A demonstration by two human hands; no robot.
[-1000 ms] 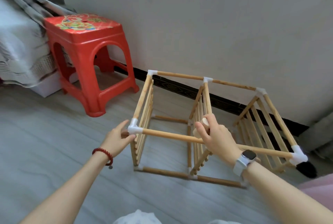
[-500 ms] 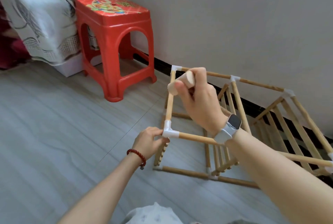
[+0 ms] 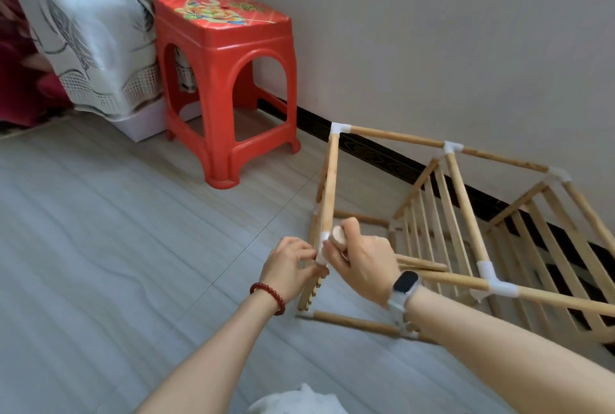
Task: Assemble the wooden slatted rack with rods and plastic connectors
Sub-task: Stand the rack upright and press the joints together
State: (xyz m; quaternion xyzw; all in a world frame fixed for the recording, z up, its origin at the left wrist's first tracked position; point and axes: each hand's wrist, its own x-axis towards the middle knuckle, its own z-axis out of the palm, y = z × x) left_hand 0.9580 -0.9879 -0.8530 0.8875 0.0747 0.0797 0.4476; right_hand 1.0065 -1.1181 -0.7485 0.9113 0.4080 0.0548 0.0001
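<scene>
- A person on a pale grey plank floor (image 3: pixel 133 247) works at the near-left top corner of a light wooden slatted rack (image 3: pixel 466 230) built of round rods and white plastic connectors, which stands on that floor just ahead of both hands.
- The right hand (image 3: pixel 362 264) is curled around a short, round-ended wooden peg or mallet head (image 3: pixel 338 236), whose pale end face sits against the white plastic corner connector (image 3: pixel 322 247); blur makes it hard to say whether the two actually touch.
- The left hand (image 3: pixel 289 264) pinches that same connector from the outer side, fingers bent around the joint, apparently bracing it.
- The connector lies between the two hands, the right hand nearer its top and the left hand beside and slightly below it.
- From this joint one long wooden top rod (image 3: pixel 331 187) runs away from the hands toward the far corner connector (image 3: pixel 339 130), while another rod passes behind the right wrist and off to the right.
- Judged from this, the coming move turns on driving the piece in the right hand into the joint, with the left hand holding it against the push.
- A red plastic stool (image 3: pixel 226 81) stands well beyond the left hand, next to a patterned curtain (image 3: pixel 93 31).
</scene>
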